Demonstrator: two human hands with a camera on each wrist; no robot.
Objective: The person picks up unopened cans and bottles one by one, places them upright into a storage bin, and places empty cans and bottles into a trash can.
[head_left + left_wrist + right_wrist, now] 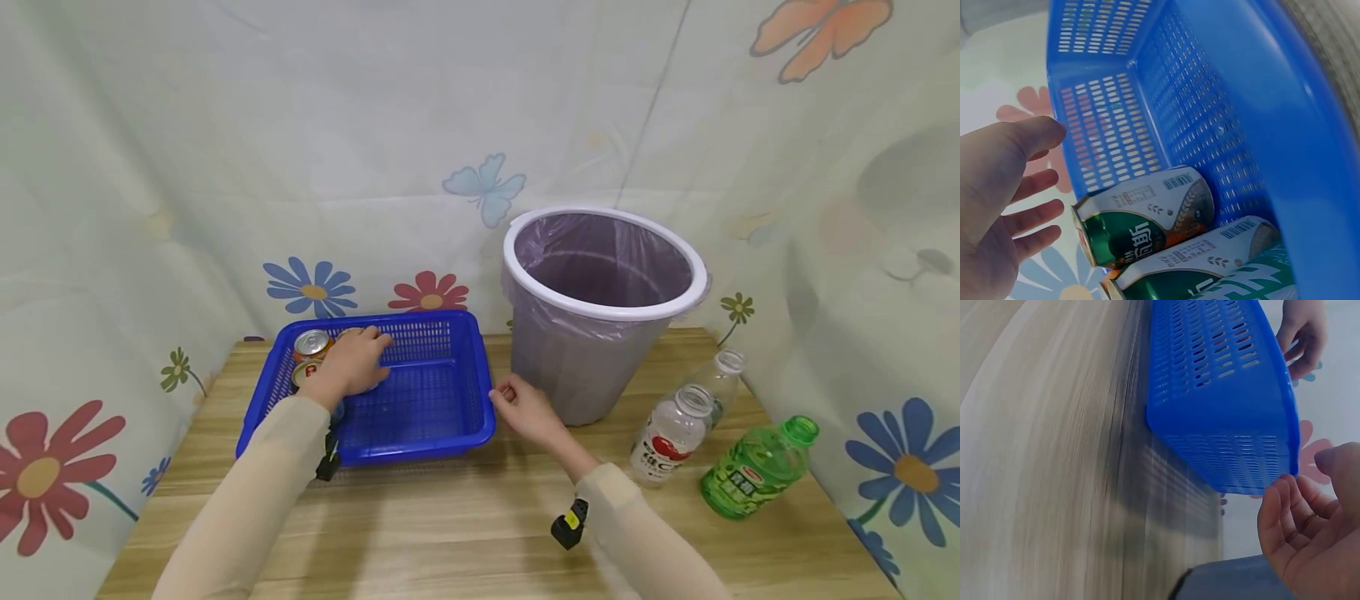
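Blue perforated basket point(420, 400) sits on the wooden table point(465, 517), left of centre, its long axis running left to right across the table, open side up.

Left hand point(352, 362) reaches into the basket's left end, over the cans. Head view: one can point(312, 344) shows its top at the far left corner; a second can point(303, 372) is partly hidden under the wrist. Left wrist view: the two cans point(1147, 215) point(1204, 269) sit side by side, touching, green-and-white labels with orange trim, against the basket's side wall point(1210, 112). The same cans read as upright in the head view. Fingers point(1032, 215) are spread and nearly straight beside the nearer can; no contact visible there. Grip is open, holding nothing.

Right hand point(525, 408) is at the basket's right end, just beside its near right corner. Right wrist view: fingers point(1285, 519) loosely curled, tips at the basket's corner point(1260, 462); touching or a hair apart, cannot tell. Grip relaxed, nothing held.

Grey bin point(600, 317) with white rim and purple liner stands right of the basket, behind the right hand. Further right: two clear uncapped bottles point(671, 433) point(716, 383) and a green bottle point(757, 471), all near the table's right edge. Flowered cloth point(225, 167) behind.
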